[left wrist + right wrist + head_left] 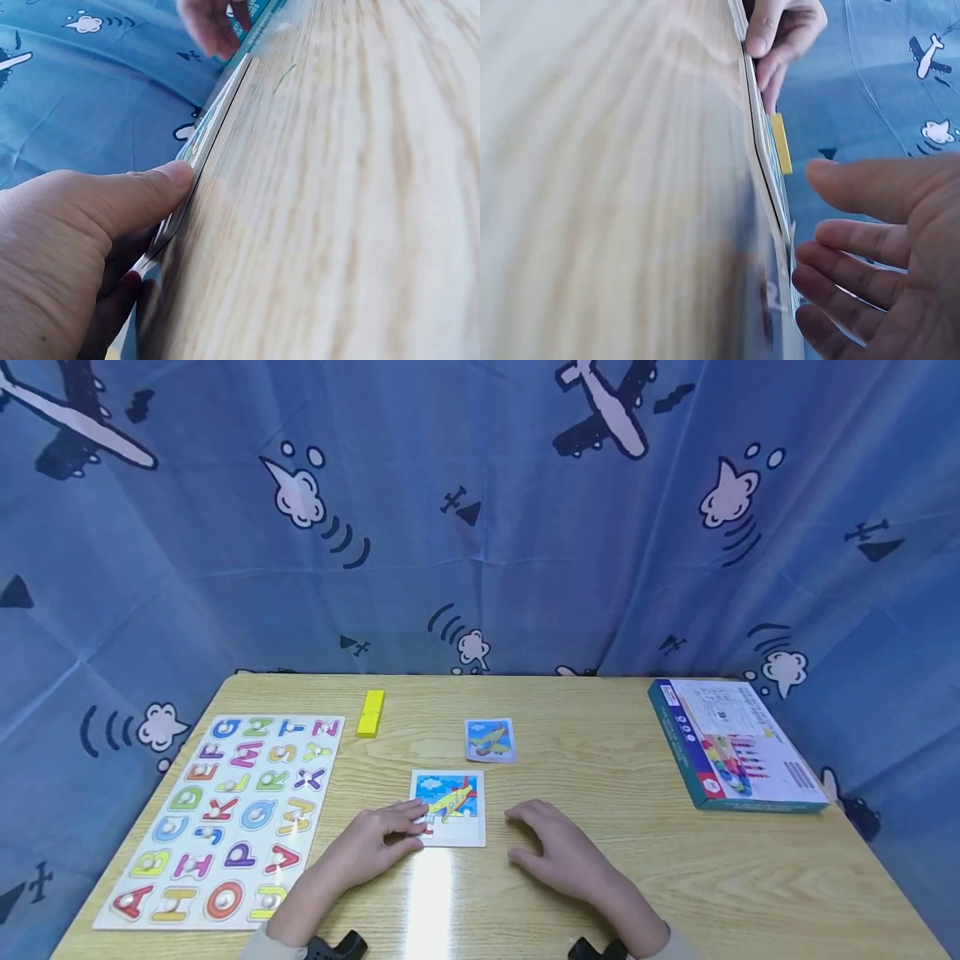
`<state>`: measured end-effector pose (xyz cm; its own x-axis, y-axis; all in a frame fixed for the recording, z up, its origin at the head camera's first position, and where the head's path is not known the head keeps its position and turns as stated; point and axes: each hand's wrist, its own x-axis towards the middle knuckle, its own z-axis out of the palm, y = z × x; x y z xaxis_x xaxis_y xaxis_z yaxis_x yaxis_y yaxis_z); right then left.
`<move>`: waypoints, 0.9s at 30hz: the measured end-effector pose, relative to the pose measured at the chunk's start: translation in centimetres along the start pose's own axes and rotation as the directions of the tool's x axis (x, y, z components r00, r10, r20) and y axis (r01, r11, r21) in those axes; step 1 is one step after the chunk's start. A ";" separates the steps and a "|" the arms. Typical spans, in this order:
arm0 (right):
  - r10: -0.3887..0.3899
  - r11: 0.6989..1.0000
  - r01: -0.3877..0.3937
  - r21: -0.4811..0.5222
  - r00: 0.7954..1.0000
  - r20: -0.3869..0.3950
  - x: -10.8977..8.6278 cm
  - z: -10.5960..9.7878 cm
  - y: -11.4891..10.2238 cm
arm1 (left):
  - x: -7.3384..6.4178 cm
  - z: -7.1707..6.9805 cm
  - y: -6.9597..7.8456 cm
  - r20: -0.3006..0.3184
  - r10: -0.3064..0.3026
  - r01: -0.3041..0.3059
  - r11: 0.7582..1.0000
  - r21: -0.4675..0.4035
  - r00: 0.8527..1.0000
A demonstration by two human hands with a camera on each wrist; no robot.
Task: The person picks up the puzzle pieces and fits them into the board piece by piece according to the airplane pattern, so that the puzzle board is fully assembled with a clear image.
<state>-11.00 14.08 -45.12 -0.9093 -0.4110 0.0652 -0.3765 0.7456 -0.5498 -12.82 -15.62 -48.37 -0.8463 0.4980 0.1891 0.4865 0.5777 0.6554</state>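
A small jigsaw board [459,831] with a yellow airplane picture lies on the table; a pale area shows at its lower left. My left hand [382,837] rests on its left side, fingers reaching over the picture and thumb [169,180] at the near corner. Right of the board, my right hand [558,852] is held apart from it, fingers loosely bent with nothing between them. In the right wrist view, that hand's palm and spread fingers [847,292] face the board's edge. A small picture card [490,741] with a similar airplane lies behind the board.
At the left lies a white alphabet board [251,793] with colored letters. A yellow block [371,714] stands near the back left. A flat box [742,743] with green sides sits at the back right. Blue airplane-print cloth [480,527] hangs behind the table.
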 end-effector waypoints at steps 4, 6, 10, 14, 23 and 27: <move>0.016 1.000 -0.016 -0.003 1.000 -0.004 -1.4 -0.7 1.0 | 0.0 0.0 0.0 0.001 -0.005 0.005 1.000 -0.004 1.000; 0.018 1.000 -0.018 -0.011 1.000 -0.006 -1.9 -0.9 1.4 | 0.0 0.0 0.0 0.002 -0.009 0.009 1.000 -0.004 1.000; 0.005 0.999 -0.005 -0.040 1.000 -0.012 -2.9 -1.1 2.1 | 0.0 0.0 0.0 -0.001 -0.011 0.011 1.000 -0.008 1.000; -0.004 0.998 0.002 -0.065 1.000 -0.026 -3.8 -1.3 2.7 | 0.0 0.1 0.0 -0.006 -0.003 0.003 1.000 -0.007 1.000; 0.041 0.997 -0.044 -0.058 0.998 -0.042 -4.8 -1.4 4.0 | 0.0 0.1 -0.2 -0.012 -0.003 0.002 1.000 -0.017 1.000; 0.038 0.999 -0.040 -0.036 0.998 -0.050 -4.9 -1.2 4.4 | 0.0 0.1 -0.2 -0.002 -0.016 0.016 1.000 -0.015 1.000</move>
<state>-8.39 20.02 -46.90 -0.9306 -0.3559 0.0858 -0.3463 0.7797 -0.5216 -12.85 -15.66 -48.59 -0.8542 0.4879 0.1800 0.4698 0.5757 0.6692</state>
